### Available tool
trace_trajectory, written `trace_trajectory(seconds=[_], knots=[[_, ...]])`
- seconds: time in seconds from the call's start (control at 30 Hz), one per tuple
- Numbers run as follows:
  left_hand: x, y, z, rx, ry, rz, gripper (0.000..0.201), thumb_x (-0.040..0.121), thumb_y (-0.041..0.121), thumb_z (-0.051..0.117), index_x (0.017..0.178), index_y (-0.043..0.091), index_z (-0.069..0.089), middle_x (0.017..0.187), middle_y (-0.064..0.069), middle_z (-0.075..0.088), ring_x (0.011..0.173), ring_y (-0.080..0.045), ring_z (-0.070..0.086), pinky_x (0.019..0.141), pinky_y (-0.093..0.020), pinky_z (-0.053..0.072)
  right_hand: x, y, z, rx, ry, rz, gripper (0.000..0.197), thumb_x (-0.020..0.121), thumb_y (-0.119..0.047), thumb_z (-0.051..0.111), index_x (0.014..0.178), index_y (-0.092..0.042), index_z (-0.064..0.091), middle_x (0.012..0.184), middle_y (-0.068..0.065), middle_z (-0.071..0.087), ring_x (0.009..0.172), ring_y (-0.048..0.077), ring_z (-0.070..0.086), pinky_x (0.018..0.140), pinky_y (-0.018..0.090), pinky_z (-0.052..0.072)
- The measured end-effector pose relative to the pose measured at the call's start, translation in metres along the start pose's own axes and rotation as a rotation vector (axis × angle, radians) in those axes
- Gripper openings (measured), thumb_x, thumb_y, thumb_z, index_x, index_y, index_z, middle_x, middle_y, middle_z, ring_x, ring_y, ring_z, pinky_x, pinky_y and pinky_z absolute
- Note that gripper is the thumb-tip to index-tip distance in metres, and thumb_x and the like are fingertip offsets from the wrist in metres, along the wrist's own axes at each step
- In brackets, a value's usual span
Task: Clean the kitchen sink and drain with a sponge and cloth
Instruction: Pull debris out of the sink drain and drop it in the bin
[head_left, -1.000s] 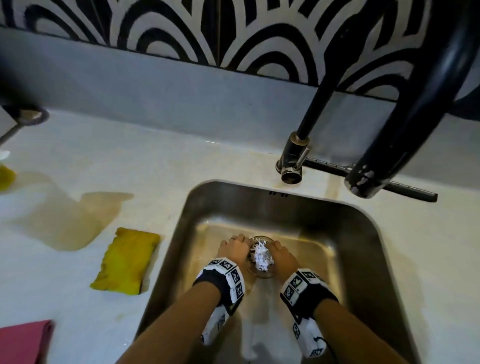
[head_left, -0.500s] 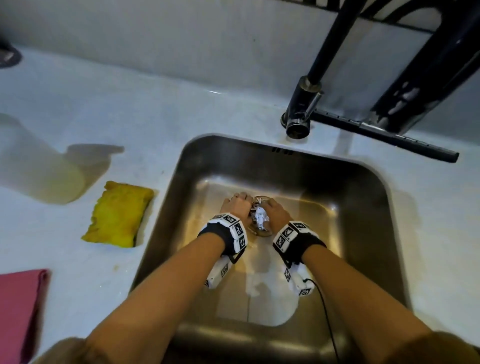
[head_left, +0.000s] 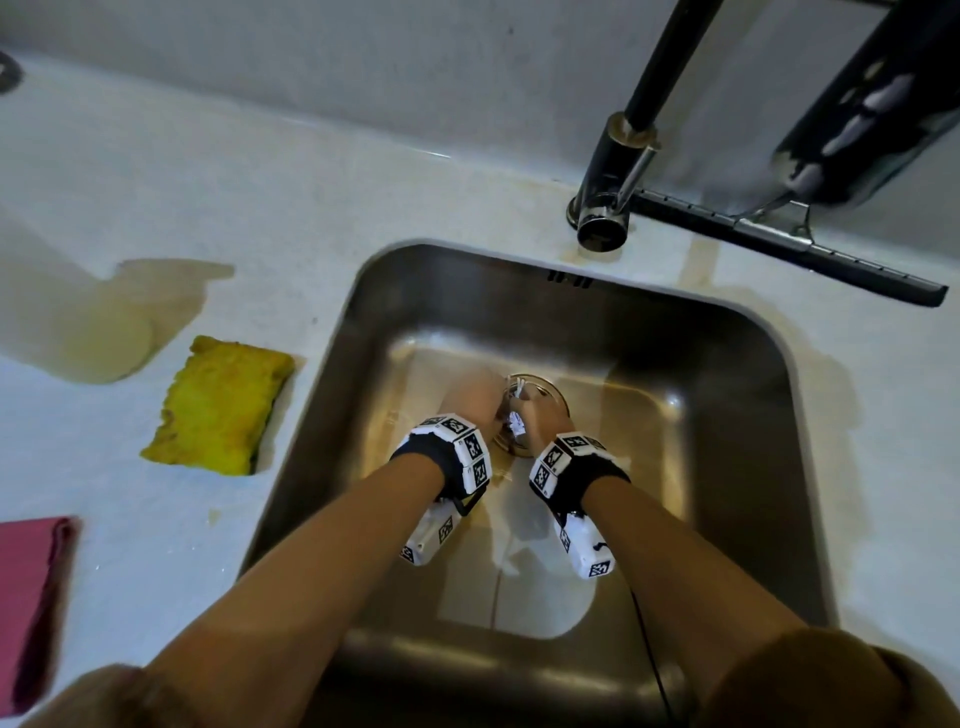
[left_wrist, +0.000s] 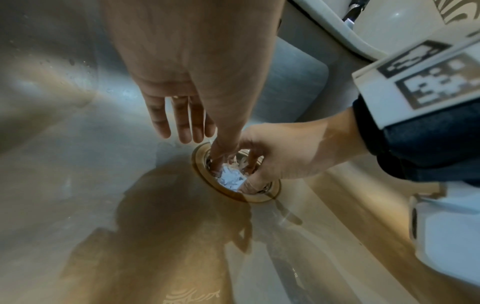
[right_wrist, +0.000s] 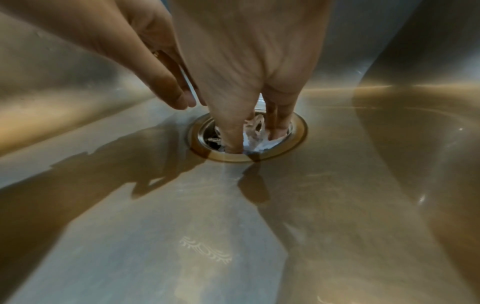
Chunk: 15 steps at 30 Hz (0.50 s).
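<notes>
Still down in drain (head_left: 540, 402), no shift since earlier. Left hand (left_wrist: 192, 61) dipping one straight finger beside white wad (left_wrist: 231, 180), other fingers loose. Right hand (right_wrist: 249, 57) pinching that wad.

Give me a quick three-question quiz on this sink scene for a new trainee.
1. True or false: the yellow sponge lies inside the sink.
2. Which hands have fingers down in the drain? A) left only B) right only C) both
3. Fill in: the crumpled stuff in the drain is ____ in colour.

Key: 1 false, it lies on the counter. 2 C, left hand and right hand. 3 white.
</notes>
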<state>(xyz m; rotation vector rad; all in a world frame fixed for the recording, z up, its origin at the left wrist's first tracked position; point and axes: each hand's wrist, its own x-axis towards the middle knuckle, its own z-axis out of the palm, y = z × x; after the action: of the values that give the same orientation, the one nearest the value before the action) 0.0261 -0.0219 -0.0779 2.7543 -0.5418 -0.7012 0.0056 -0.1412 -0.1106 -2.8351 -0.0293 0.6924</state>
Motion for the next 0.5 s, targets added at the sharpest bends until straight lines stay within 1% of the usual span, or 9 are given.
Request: trace_trajectory(seconds=[0.1,0.17,0.2,0.23,0.27,0.33,0.4,0.43,0.5], knots=[[0.001,-0.001,0.002,-0.001,0.014,-0.001,0.046,0.088,0.012,0.056,0.132,0.006,0.041,0.135,-0.012,0.04,0.127,-0.03,0.04,0.101,-0.041,0.04,0.006,0.0,0.004,0.002,-0.002,0.01,0.033,0.092,-0.008,0.047,0.124,-0.009,0.054,0.126,0.017,0.054,0.118,0.034,0.05,0.097,0.043,0.041],[0.002,-0.002,0.003,-0.007,0.018,-0.002,0.046,0.088,0.011,0.055,0.132,0.006,0.041,0.135,-0.012,0.04,0.126,-0.03,0.041,0.101,-0.041,0.04,0.005,0.001,0.007,0.045,0.001,0.01,0.027,0.09,-0.011,0.047,0.115,-0.009,0.056,0.115,0.017,0.06,0.112,0.036,0.055,0.09,0.043,0.045],[0.003,-0.002,0.004,-0.011,0.019,-0.001,0.046,0.088,0.01,0.055,0.132,0.006,0.04,0.135,-0.012,0.04,0.126,-0.03,0.041,0.101,-0.041,0.041,0.005,0.001,0.008,0.061,0.012,0.03,0.026,0.089,-0.012,0.046,0.113,-0.008,0.057,0.113,0.017,0.061,0.11,0.036,0.056,0.087,0.04,0.046],[0.003,-0.003,0.005,-0.013,0.017,0.0,0.047,0.088,0.009,0.055,0.132,0.006,0.04,0.135,-0.012,0.04,0.126,-0.03,0.041,0.101,-0.041,0.041,0.004,0.002,0.007,0.058,-0.001,0.057,0.027,0.09,-0.01,0.045,0.114,-0.005,0.057,0.116,0.019,0.06,0.111,0.036,0.056,0.088,0.038,0.046],[0.003,-0.003,0.006,-0.015,0.016,0.003,0.047,0.088,0.008,0.055,0.133,0.006,0.04,0.135,-0.012,0.04,0.126,-0.03,0.041,0.101,-0.041,0.041,0.002,0.001,0.007,0.088,-0.003,0.086,0.03,0.093,-0.007,0.042,0.119,-0.001,0.055,0.123,0.021,0.057,0.115,0.035,0.053,0.091,0.036,0.043],[0.004,-0.003,0.007,-0.016,0.015,0.01,0.047,0.088,0.006,0.054,0.133,0.006,0.041,0.135,-0.011,0.04,0.126,-0.03,0.041,0.101,-0.041,0.042,-0.002,0.002,0.006,0.149,0.014,0.115,0.035,0.097,-0.003,0.037,0.129,0.004,0.048,0.134,0.022,0.049,0.125,0.034,0.045,0.1,0.035,0.036],[0.005,-0.004,0.008,-0.015,0.017,0.018,0.048,0.087,0.003,0.054,0.133,0.006,0.041,0.135,-0.011,0.04,0.126,-0.03,0.041,0.101,-0.041,0.042,-0.003,0.007,0.005,0.21,0.019,0.12,0.033,0.095,-0.001,0.04,0.126,0.004,0.051,0.132,0.023,0.051,0.123,0.034,0.047,0.1,0.032,0.036],[0.006,-0.004,0.008,-0.015,0.02,0.023,0.048,0.087,0.002,0.053,0.134,0.007,0.042,0.136,-0.011,0.039,0.126,-0.03,0.041,0.102,-0.041,0.042,-0.003,0.011,0.003,0.231,0.023,0.121,0.031,0.093,0.0,0.045,0.122,0.003,0.056,0.128,0.022,0.054,0.12,0.033,0.05,0.097,0.03,0.037],[0.008,-0.005,0.009,-0.011,0.023,0.037,0.049,0.088,0.002,0.052,0.135,0.009,0.043,0.137,-0.009,0.038,0.126,-0.029,0.041,0.103,-0.041,0.042,-0.008,0.016,-0.005,0.208,0.041,0.131,0.024,0.087,0.002,0.055,0.109,-0.002,0.064,0.119,0.016,0.059,0.109,0.031,0.057,0.093,0.03,0.045]])
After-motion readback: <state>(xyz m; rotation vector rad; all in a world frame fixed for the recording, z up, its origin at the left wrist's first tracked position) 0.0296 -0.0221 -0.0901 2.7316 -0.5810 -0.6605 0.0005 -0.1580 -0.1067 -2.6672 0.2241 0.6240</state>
